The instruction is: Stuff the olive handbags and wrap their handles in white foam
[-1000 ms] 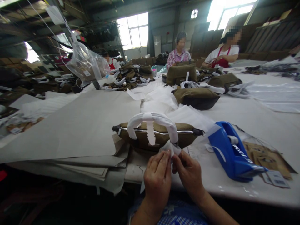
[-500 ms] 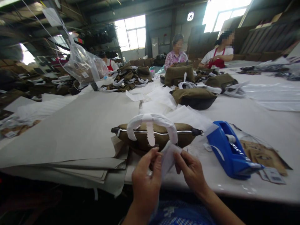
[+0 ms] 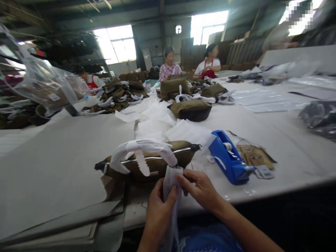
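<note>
Pinched white wrap (image 3: 170, 180) with left hand (image 3: 159, 210) and right hand (image 3: 201, 187), perhaps to control its edge; had olive bag (image 3: 160, 167) on the bench (image 3: 291, 150) at eleven o'clock, tape dispenser (image 3: 232, 166) at two, likely for easy reach.

I am angling my left hand (image 3: 160, 206) upward, thumb and fingers pinching, while my right hand (image 3: 198, 186) is pinching just beside it, right forearm (image 3: 240, 220) slanting away.

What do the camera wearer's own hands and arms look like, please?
The left hand and right hand wear no gloves, and no watch or bracelet shows. The forearms are bare, without visible sleeves. Patterned blue clothing shows below.
</note>
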### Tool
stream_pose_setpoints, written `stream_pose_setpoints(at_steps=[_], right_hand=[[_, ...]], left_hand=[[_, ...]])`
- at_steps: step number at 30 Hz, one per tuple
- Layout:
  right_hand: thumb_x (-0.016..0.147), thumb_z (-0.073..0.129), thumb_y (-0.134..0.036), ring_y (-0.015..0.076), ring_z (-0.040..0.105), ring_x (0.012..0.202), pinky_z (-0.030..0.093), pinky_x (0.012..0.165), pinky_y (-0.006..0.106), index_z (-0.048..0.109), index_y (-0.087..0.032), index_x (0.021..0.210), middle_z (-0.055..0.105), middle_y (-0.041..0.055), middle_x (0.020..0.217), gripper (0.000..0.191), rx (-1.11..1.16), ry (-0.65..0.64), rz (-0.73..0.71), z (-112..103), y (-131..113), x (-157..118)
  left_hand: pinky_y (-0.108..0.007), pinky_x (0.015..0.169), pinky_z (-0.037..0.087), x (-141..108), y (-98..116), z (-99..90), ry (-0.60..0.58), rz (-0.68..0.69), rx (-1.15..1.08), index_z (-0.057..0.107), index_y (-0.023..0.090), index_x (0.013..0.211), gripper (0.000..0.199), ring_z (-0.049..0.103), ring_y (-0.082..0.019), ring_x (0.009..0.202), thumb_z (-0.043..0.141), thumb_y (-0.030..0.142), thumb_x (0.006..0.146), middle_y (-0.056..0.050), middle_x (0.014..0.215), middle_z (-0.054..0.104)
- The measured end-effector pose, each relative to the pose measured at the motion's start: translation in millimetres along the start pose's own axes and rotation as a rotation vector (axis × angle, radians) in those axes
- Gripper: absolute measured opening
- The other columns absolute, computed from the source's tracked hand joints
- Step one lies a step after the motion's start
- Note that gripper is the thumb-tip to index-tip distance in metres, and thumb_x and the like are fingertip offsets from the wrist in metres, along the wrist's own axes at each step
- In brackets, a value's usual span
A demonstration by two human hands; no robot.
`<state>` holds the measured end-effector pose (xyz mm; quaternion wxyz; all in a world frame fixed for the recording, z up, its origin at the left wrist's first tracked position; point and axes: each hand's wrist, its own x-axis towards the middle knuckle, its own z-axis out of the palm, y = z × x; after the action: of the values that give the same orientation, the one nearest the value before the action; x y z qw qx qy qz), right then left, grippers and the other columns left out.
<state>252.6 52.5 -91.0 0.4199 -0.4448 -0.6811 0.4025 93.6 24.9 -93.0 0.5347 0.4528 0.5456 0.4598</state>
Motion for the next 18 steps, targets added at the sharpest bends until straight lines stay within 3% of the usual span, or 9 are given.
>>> stream_pose_setpoints(at_steps=[2,3,6,8,10,12,15,18], right_hand=[[0.101,0.055,-0.039,0.0152,0.066,0.064,0.050,0.064,0.026,0.071,-0.021,0.085,0.070,0.0003,0.070,0.030,-0.131,0.054,-0.050,-15,-1,-5],[0.100,0.057,-0.038,0.0170,0.070,0.072,0.053,0.070,0.028,0.074,-0.022,0.093,0.074,0.0018,0.079,0.024,-0.214,0.145,-0.064,-27,1,-9],[0.097,0.060,-0.041,0.0241,0.072,0.100,0.055,0.093,0.037,0.076,-0.025,0.107,0.078,0.0060,0.106,0.025,-0.503,0.573,-0.014,-79,17,-27],[0.095,0.058,-0.048,0.0296,0.066,0.116,0.047,0.107,0.047,0.075,-0.023,0.113,0.074,0.0093,0.120,0.035,-0.704,0.738,0.048,-119,35,-39],[0.090,0.059,-0.056,0.0348,0.059,0.127,0.040,0.113,0.054,0.079,-0.022,0.103,0.070,0.0116,0.128,0.041,-0.760,0.752,0.146,-151,56,-47],[0.085,0.061,-0.062,0.0370,0.057,0.129,0.037,0.114,0.058,0.081,-0.024,0.090,0.070,0.0108,0.129,0.043,-0.662,0.691,0.288,-170,74,-51],[0.082,0.067,-0.063,0.0355,0.057,0.130,0.037,0.116,0.055,0.083,-0.026,0.084,0.069,0.0095,0.131,0.041,-0.392,0.612,0.397,-176,89,-49],[0.073,0.079,-0.060,0.0365,0.055,0.132,0.042,0.113,0.051,0.083,-0.023,0.083,0.065,0.0116,0.138,0.038,-0.112,0.678,0.401,-168,84,-43]], left_hand=[[-0.034,0.084,0.054,1,0,2.5,0.071,-0.004,0.031,0.070,0.015,0.107,0.046,0.072,-0.027,0.093,0.074,0.052,0.081,-0.009,0.098,0.078],[-0.034,0.083,0.054,1,0,3.3,0.098,-0.019,0.040,0.070,0.016,0.107,0.046,0.072,-0.027,0.092,0.074,0.053,0.079,-0.008,0.097,0.078],[-0.033,0.082,0.055,1,2,4.2,0.123,-0.062,0.052,0.070,0.016,0.103,0.049,0.072,-0.027,0.090,0.076,0.056,0.076,-0.007,0.095,0.079],[-0.033,0.082,0.055,2,3,4.0,0.114,-0.063,0.050,0.070,0.017,0.103,0.050,0.072,-0.026,0.090,0.077,0.057,0.075,-0.007,0.095,0.079],[-0.032,0.081,0.055,3,3,3.7,0.109,-0.055,0.050,0.071,0.017,0.102,0.050,0.072,-0.026,0.088,0.078,0.057,0.074,-0.007,0.093,0.079],[-0.032,0.079,0.056,5,3,3.2,0.117,-0.046,0.056,0.072,0.017,0.102,0.051,0.072,-0.026,0.086,0.079,0.058,0.073,-0.007,0.091,0.078],[-0.033,0.079,0.056,7,2,1.9,0.117,-0.043,0.074,0.072,0.017,0.102,0.051,0.073,-0.027,0.087,0.079,0.058,0.072,-0.007,0.091,0.079],[-0.032,0.081,0.056,8,0,0.3,0.101,-0.046,0.078,0.072,0.017,0.101,0.050,0.072,-0.027,0.087,0.078,0.058,0.073,-0.006,0.089,0.079]])
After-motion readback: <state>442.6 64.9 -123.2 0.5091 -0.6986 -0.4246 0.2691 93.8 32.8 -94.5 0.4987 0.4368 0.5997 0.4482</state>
